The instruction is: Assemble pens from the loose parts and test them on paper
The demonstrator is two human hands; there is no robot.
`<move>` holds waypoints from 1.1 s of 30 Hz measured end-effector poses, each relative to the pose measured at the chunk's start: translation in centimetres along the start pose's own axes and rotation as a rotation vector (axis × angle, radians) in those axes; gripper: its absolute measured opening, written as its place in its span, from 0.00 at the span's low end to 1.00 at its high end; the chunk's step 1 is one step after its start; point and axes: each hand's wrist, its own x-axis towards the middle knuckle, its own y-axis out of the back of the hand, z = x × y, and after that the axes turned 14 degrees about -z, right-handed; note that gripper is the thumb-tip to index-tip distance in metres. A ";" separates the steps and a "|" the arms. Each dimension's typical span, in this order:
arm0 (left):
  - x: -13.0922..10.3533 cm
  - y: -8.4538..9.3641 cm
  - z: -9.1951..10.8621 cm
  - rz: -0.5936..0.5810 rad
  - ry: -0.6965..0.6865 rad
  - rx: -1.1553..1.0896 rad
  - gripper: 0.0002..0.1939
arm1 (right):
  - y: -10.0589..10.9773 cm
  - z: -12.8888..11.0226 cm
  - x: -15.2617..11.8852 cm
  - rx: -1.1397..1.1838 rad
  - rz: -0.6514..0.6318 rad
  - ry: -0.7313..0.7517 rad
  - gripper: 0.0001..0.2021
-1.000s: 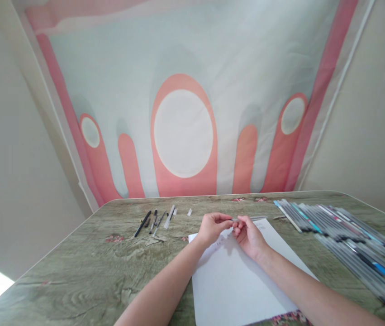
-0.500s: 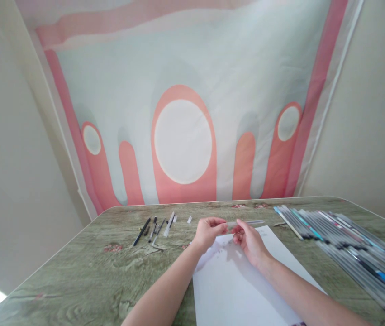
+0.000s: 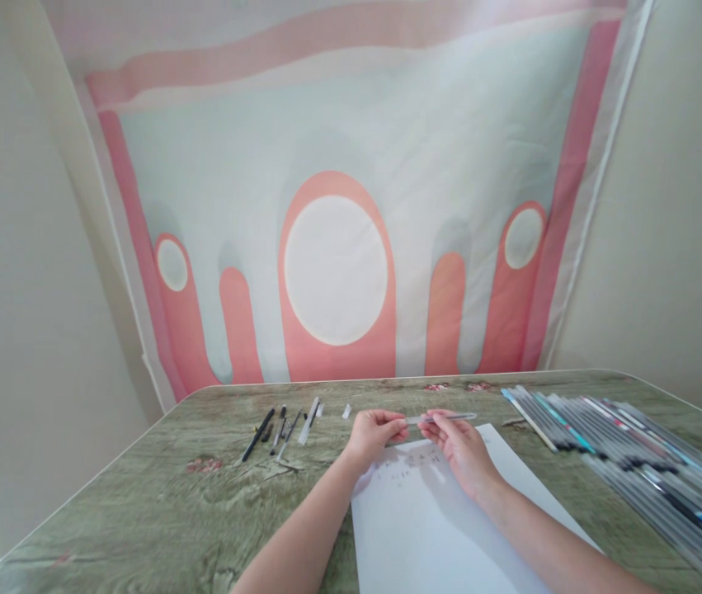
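Note:
Over the far end of a white sheet of paper [image 3: 431, 528], both hands hold a slim, clear-barrelled pen [image 3: 413, 421] roughly level. My left hand [image 3: 372, 436] pinches its left end between thumb and fingers. My right hand [image 3: 459, 450] is closed on the pen's middle, and the right end sticks out beyond the fingers. The fingers hide parts of the pen, so I cannot tell whether a cap is on its left end. Small dark scribbles mark the top of the paper, just below the hands.
Left of the hands, several loose dark and clear pens [image 3: 280, 431] and small clear pieces [image 3: 346, 411] lie on the wood-patterned table [image 3: 140, 503]. At the right, many clear pens [image 3: 628, 437] lie side by side in rows. A pink and pale cloth [image 3: 335, 268] hangs behind.
My right hand has closed on the pen's middle, its fingers looser before. The left hand keeps its pinch. The view has tilted slightly up, so the table sits lower.

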 end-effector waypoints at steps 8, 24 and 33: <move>-0.1 0.3 -0.6 -0.056 -0.056 -0.017 0.19 | 0.0 -0.2 0.0 0.019 0.026 -0.043 0.13; -0.1 -0.4 0.3 -0.053 -0.088 0.126 0.18 | 0.2 0.1 -0.1 -0.081 0.135 -0.116 0.14; 0.1 -0.4 0.2 0.014 -0.094 0.117 0.16 | 0.5 -0.4 0.4 0.123 0.051 -0.063 0.12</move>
